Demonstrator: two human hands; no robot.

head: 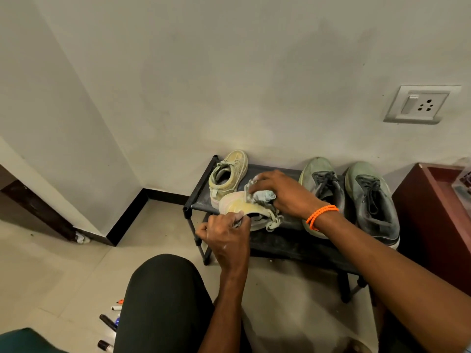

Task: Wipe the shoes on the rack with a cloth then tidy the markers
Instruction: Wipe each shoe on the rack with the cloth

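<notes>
A: Head view first. Where's the shoe being worked on?

B: The pale shoe is tipped on its side over the front edge of the rack, toe toward the left. Its mate stands upright just behind it, near the wall.

A: And the hands?

B: The left hand is closed, pinching the shoe's lower edge near the sole. The right hand is closed round a bunched cloth, pressing it against the shoe's upper.

A: How will the shoe handle?

B: I'd judge it light, with a soft upper that gives under pressure and a stiffer sole. The sole edge looks like the sound place to hold; the loose laces dangling on the right would give no control.

A: The cloth?

B: Soft and limp, I'd say. Wadded in the fist it offers a firm pad; held by a corner it would only flop.

A: Anything left?

B: Two dark shoes sit on the rack's right half, looking dusty. The markers lie scattered on the floor by the left knee. They look light, hard and round, so likely to roll; best gathered by the barrel.

A: Other views?

B: None; only the head camera.
</notes>
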